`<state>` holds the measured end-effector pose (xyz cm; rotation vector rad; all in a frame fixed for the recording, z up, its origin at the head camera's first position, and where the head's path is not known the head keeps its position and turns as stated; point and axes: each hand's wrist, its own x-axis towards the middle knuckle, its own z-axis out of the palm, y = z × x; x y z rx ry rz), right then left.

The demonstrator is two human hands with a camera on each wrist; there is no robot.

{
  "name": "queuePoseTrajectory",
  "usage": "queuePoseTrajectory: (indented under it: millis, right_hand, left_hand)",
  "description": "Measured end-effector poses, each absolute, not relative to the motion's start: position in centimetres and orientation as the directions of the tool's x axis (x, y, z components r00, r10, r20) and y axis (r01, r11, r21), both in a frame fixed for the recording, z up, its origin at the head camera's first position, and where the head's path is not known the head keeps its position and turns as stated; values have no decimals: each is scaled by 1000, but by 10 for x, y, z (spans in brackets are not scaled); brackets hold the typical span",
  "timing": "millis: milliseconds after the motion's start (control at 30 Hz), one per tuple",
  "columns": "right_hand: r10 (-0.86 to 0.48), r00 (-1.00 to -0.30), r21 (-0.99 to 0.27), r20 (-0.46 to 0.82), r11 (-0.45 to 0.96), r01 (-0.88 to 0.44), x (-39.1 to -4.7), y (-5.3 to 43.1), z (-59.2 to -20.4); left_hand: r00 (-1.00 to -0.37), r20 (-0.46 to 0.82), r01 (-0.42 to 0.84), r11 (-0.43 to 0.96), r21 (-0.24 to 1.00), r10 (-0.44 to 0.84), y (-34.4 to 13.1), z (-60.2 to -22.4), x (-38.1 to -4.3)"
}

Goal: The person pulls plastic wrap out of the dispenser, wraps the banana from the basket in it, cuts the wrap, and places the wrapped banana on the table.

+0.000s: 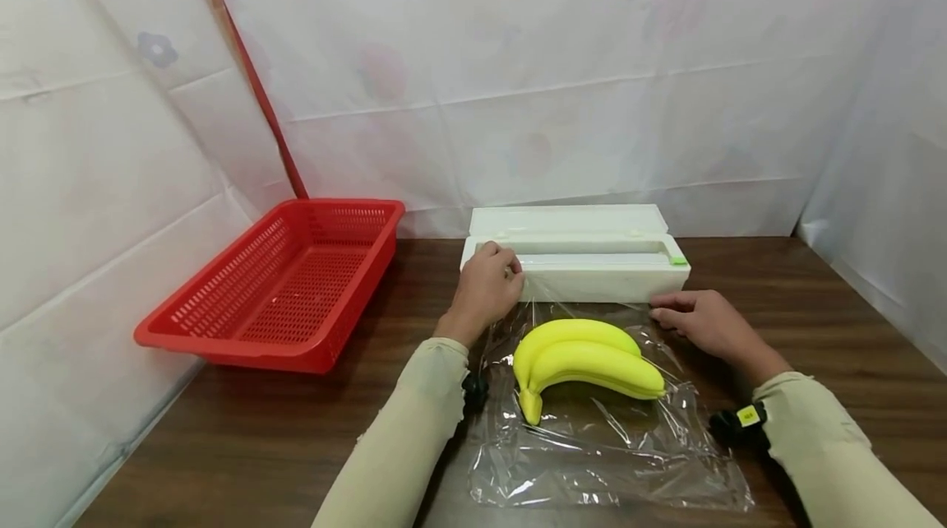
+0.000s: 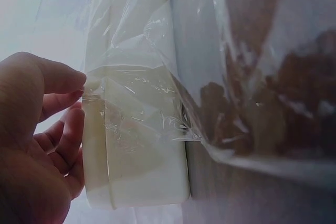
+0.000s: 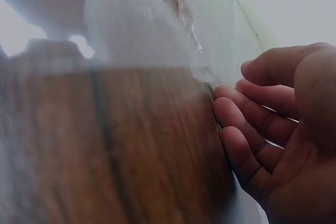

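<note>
Yellow bananas (image 1: 584,359) lie in a bunch on a sheet of clear plastic wrap (image 1: 570,479) spread over the table. Behind them stands a white wrap dispenser box (image 1: 592,284), its lid raised and a white roll inside. At the box's left front rim my left hand (image 1: 484,285) has curled fingers; in the left wrist view, thumb and forefinger meet at the edge of the film (image 2: 142,85). My right hand (image 1: 703,321) is by the box's lower right front corner. Its relaxed fingers (image 3: 233,111) rest near the film's edge, with the thumb apart from them.
A red perforated basket (image 1: 344,318) sits on the left side of the dark wooden table (image 1: 244,437). White sheeting (image 1: 518,84) hangs behind and at both sides. A bright green piece (image 1: 677,261) is on the box's right end.
</note>
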<state>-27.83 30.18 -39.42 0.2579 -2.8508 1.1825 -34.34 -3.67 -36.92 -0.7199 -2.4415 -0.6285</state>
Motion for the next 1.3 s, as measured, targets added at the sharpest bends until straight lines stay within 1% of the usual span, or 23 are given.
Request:
queuePoseTrajectory:
  millis: [200, 433, 600, 733, 967, 1167, 1300]
  right_hand:
    - [-105, -988, -708, 111, 690, -153, -283, 301, -395]
    - [-109, -979, -625, 171, 756, -193, -287, 298, -397]
    - [-174, -971, -609, 166, 756, -240, -289, 295, -396]
    - [-227, -964, -584, 137, 768, -263, -288, 293, -395]
    - [-186, -964, -517, 191, 815, -260, -287, 290, -399]
    - [-178, -963, -530, 204, 806, -262, -290, 293, -396]
    - [-191, -968, -601, 162, 759, -250, -291, 295, -392]
  left_hand:
    - [-747, 563, 584, 753, 303, 353, -41, -368, -345]
    - [-791, 501, 558, 750, 354, 352, -45, -367, -345]
    - [-789, 512, 560, 738, 376, 338, -46, -367, -344]
    - [-789, 520, 561, 729, 392, 328, -45, -368, -343]
    - [-785, 513, 572, 726, 382, 348, -43, -366, -344]
    - [-797, 499, 560, 725, 400, 340, -44, -365, -346]
    - [-811, 486, 550, 705, 447, 324, -48, -366, -345]
